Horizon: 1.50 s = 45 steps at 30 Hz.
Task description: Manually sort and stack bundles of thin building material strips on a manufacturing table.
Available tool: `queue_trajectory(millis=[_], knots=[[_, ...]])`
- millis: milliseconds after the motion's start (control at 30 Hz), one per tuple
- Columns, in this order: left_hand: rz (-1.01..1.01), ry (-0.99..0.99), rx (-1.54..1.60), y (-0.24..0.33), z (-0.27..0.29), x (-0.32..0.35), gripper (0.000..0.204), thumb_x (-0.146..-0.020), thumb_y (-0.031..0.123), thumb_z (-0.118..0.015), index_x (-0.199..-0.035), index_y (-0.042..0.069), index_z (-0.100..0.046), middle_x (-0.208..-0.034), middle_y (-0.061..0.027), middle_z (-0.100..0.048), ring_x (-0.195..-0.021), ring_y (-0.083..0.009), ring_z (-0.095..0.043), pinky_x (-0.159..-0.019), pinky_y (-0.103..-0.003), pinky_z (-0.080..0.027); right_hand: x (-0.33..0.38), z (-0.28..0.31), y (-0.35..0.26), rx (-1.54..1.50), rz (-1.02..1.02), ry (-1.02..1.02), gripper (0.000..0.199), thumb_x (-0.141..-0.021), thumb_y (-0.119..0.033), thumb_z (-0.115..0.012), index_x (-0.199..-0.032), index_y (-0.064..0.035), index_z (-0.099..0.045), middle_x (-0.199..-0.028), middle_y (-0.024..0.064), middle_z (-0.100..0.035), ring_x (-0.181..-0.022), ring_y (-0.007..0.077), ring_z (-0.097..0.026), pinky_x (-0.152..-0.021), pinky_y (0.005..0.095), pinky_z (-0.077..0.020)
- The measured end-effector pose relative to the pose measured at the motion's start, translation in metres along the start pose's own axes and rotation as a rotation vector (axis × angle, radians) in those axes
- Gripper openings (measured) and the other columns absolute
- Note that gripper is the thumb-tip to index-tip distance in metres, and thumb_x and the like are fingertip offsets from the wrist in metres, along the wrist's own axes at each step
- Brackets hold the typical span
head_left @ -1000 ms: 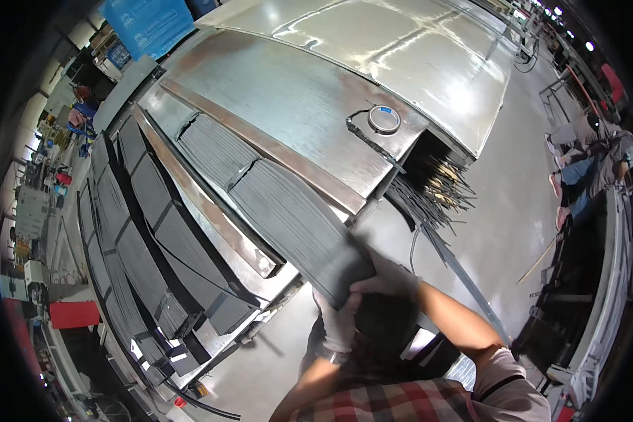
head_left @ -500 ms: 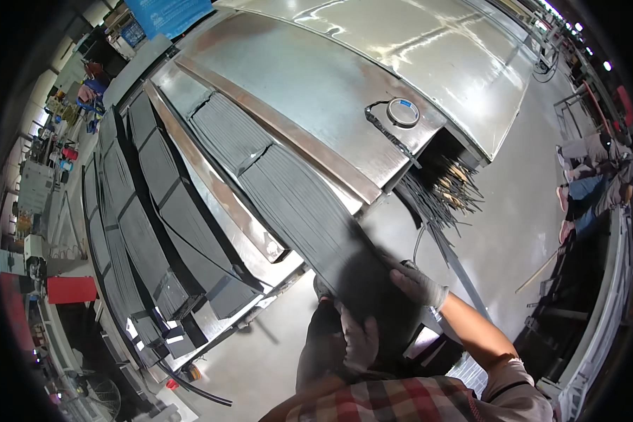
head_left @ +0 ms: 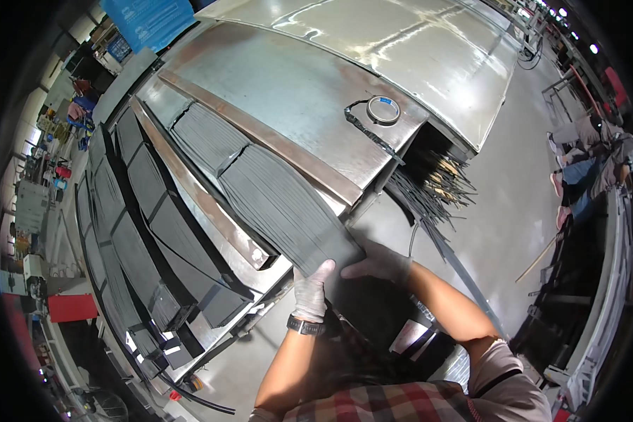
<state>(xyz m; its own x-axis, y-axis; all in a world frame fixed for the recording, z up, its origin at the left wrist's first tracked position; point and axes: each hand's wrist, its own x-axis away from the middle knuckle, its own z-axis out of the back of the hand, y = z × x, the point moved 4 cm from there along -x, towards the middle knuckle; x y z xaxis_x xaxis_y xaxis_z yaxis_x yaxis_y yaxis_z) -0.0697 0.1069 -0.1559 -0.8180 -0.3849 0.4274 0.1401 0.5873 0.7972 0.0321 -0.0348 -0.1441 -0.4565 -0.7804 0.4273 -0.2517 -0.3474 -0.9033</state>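
A long bundle of thin dark grey strips [head_left: 281, 193] runs from the metal table toward me, with a tie around it partway along. My left hand [head_left: 311, 287], in a light glove with a watch on the wrist, grips the left edge of its near end, thumb on top. On the opposite edge my right hand [head_left: 381, 263], also gloved, presses the strips from the side, its thumb toward the left one. The fingers beneath the bundle are hidden. Between my hands the strips' tips fade into dark shadow.
More tied grey bundles [head_left: 165, 211] lie on the table's left. A rusty metal rail [head_left: 200, 183] separates them from mine. A tape roll [head_left: 383, 110] rests on the raised metal top [head_left: 274, 91]. Loose thin rods [head_left: 436, 186] jut out beneath it. People stand at far right.
My left hand has risen from low in front of my body to the bundle's left edge. My right hand has shifted left and up, and the strips' near end is drawn together.
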Motion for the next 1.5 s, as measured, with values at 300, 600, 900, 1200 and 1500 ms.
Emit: queue_trajectory(millis=[300, 600, 900, 1200, 1500], knots=[[0.027, 0.053, -0.040, -0.004, 0.001, 0.009, 0.062, -0.081, 0.005, -0.071, -0.137, 0.004, -0.043, -0.127, -0.0097, -0.055, -0.118, -0.0247, -0.052, -0.103, -0.037, -0.041, 0.000, 0.004, -0.009, -0.028, 0.089, -0.026, 0.118, -0.069, -0.022, -0.086, -0.152, 0.0032, -0.006, -0.147, 0.0181, -0.036, -0.132, 0.0250, -0.038, -0.110, 0.0327, -0.0328], [0.019, 0.065, -0.085, -0.001, 0.002, 0.020, 0.057, -0.083, 0.003, -0.070, -0.135, 0.003, -0.044, -0.123, -0.0105, -0.057, -0.112, -0.0231, -0.056, -0.098, -0.034, -0.045, 0.017, -0.007, -0.016, -0.009, -0.010, -0.079, 0.114, -0.073, -0.029, -0.084, -0.151, 0.0032, -0.007, -0.149, 0.0227, -0.033, -0.138, 0.0261, -0.033, -0.113, 0.0348, -0.0283], [-0.017, 0.152, -0.064, 0.003, 0.008, 0.007, 0.063, -0.079, 0.001, -0.073, -0.134, 0.000, -0.043, -0.124, -0.0121, -0.057, -0.113, -0.0248, -0.054, -0.099, -0.036, -0.044, -0.008, -0.007, -0.005, 0.101, 0.104, -0.051, 0.108, -0.082, -0.044, -0.074, -0.151, 0.0034, -0.005, -0.151, 0.0290, -0.026, -0.142, 0.0321, -0.026, -0.116, 0.0379, -0.0244], [-0.025, 0.025, -0.005, 0.007, 0.002, 0.016, 0.053, -0.082, 0.007, -0.067, -0.131, -0.001, -0.047, -0.122, -0.0106, -0.057, -0.111, -0.0221, -0.055, -0.099, -0.034, -0.043, 0.020, -0.012, -0.009, 0.173, 0.230, 0.130, 0.077, -0.099, -0.043, -0.049, -0.150, 0.0033, -0.015, -0.157, 0.0216, -0.019, -0.146, 0.0296, -0.017, -0.118, 0.0355, -0.0157], [0.066, 0.052, -0.092, 0.002, -0.005, 0.004, 0.045, -0.087, 0.006, -0.062, -0.130, -0.003, -0.051, -0.126, -0.0130, -0.057, -0.113, -0.0238, -0.056, -0.098, -0.035, -0.045, 0.006, -0.002, 0.011, -0.007, 0.204, 0.086, 0.061, -0.104, -0.038, -0.038, -0.149, 0.0009, -0.024, -0.152, 0.0192, -0.032, -0.144, 0.0263, -0.025, -0.117, 0.0342, -0.0197]])
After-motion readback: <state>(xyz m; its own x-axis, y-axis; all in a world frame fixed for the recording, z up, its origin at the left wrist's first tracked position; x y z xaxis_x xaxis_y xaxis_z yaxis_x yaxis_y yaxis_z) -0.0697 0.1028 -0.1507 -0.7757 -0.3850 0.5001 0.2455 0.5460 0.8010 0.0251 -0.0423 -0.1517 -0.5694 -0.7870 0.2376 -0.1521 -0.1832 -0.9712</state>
